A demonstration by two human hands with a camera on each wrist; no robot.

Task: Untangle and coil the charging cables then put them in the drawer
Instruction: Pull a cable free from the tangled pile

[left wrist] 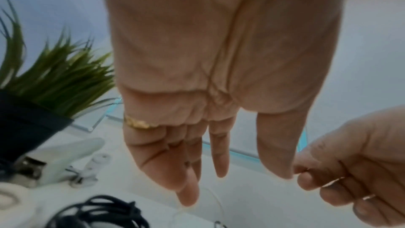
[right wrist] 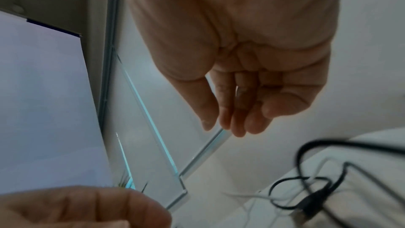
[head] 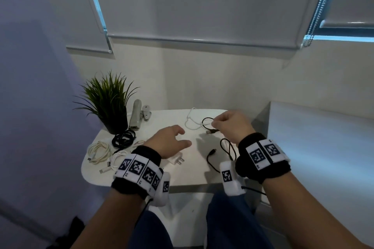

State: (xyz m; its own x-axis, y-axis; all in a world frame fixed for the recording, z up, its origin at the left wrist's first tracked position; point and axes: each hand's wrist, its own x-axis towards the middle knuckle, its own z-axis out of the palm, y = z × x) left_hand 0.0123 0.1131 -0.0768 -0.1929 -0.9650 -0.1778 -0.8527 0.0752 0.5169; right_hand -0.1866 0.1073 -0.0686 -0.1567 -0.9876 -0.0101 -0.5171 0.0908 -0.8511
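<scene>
Loose black cable lifted above the counter.
Right hand pinches it; left hand hovers relaxed, holding nothing.

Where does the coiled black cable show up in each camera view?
Head: the coiled black cable lies left of centre, in front of the potted plant.
Left wrist: bottom left edge, below the plant's pot.
Right wrist: not in it; the one seen there is the loose black cable.
Shared landmark: the white table, which all three views show.
</scene>
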